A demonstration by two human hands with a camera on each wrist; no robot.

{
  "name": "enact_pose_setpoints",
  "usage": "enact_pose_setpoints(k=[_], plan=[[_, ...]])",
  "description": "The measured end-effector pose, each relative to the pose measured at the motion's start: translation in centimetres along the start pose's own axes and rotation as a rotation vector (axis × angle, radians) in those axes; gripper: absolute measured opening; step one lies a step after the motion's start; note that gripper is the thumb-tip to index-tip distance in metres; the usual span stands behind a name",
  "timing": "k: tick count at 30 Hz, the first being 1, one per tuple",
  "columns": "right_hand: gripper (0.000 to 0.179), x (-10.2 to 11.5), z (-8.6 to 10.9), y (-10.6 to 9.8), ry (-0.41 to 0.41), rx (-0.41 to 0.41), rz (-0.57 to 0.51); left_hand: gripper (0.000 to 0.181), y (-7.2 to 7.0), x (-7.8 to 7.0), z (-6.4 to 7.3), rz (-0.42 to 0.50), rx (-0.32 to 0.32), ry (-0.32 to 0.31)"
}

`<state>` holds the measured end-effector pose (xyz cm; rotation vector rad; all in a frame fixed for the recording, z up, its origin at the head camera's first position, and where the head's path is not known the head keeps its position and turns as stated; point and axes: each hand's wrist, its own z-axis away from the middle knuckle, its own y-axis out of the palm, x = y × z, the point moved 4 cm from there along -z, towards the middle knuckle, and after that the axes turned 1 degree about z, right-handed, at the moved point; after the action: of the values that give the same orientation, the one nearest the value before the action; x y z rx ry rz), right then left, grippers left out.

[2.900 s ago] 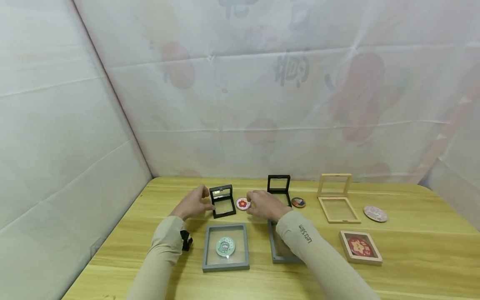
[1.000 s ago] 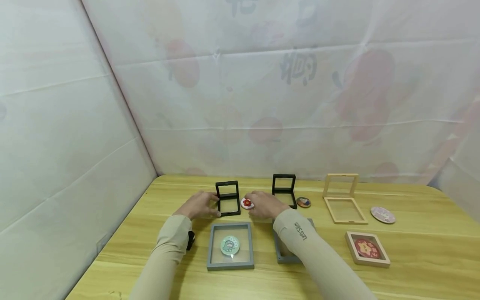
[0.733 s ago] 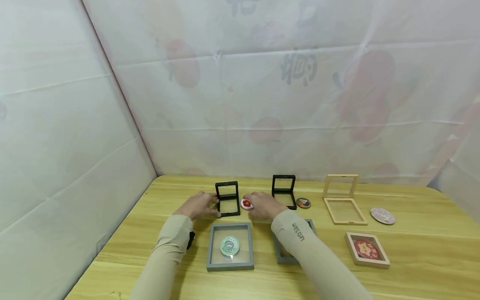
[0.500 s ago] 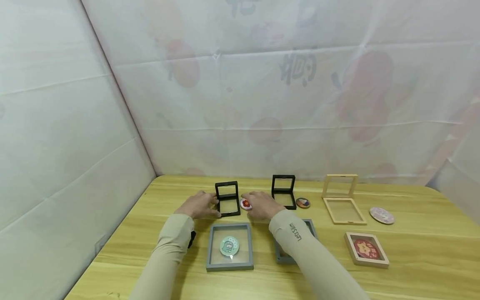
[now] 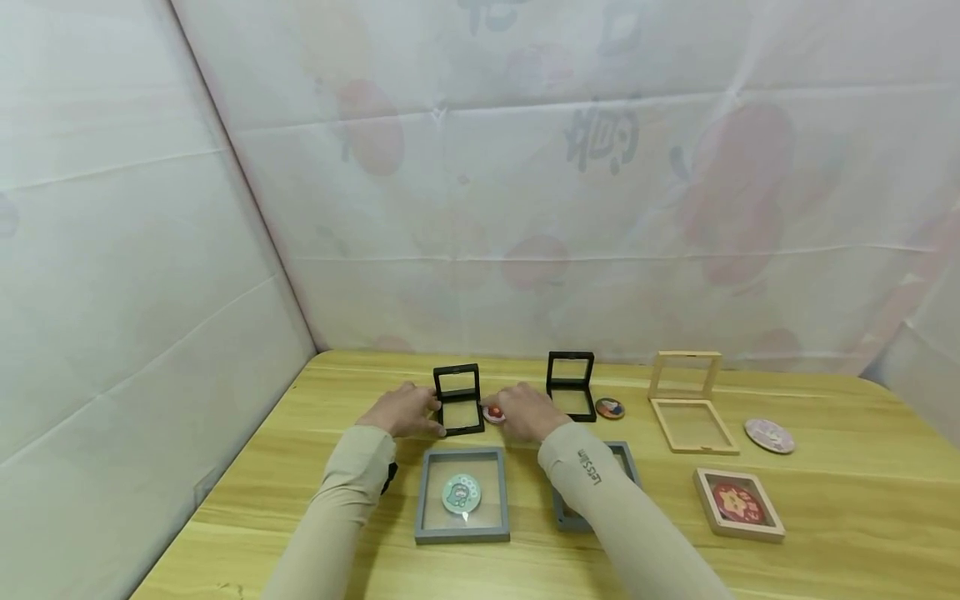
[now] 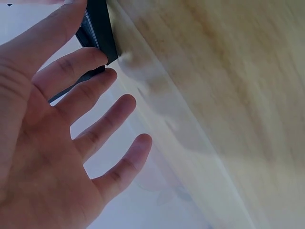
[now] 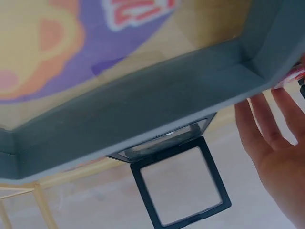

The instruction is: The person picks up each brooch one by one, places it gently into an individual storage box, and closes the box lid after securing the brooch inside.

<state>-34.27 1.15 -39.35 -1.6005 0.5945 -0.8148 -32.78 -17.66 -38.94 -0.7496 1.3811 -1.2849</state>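
Observation:
My left hand [image 5: 402, 410] touches the left side of a small black display frame [image 5: 461, 416], whose lid stands up on its hinge. In the left wrist view, its fingers [image 6: 116, 112] are spread and the frame's dark corner [image 6: 101, 28] lies by the index finger. My right hand [image 5: 527, 412] pinches a round badge with a red flower [image 5: 493, 413], just right of that frame. The hand covers part of the badge. In the right wrist view, only a sliver of the badge [image 7: 291, 76] shows beyond a grey frame's edge.
Nearer me lie a grey frame [image 5: 427, 500] holding a green badge and another grey frame [image 5: 632, 467] partly under my right sleeve. To the right are a second black frame [image 5: 571, 385], a dark badge [image 5: 610, 408], a wooden frame [image 5: 660, 425], a pale badge [image 5: 769, 436] and a boxed red badge [image 5: 738, 502].
My left hand has come onto the black frame, which now sits straighter than at first. My right index finger has slid left across the far side of the flower badge, hiding more of it.

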Motion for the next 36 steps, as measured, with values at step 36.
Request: enact_pose_setpoints(k=[36], plan=[[0.021, -0.1, -0.9, -0.5, -0.027, -0.11, -0.158, 0.05, 0.1, 0.0, -0.6, 0.016, 0.019, -0.007]])
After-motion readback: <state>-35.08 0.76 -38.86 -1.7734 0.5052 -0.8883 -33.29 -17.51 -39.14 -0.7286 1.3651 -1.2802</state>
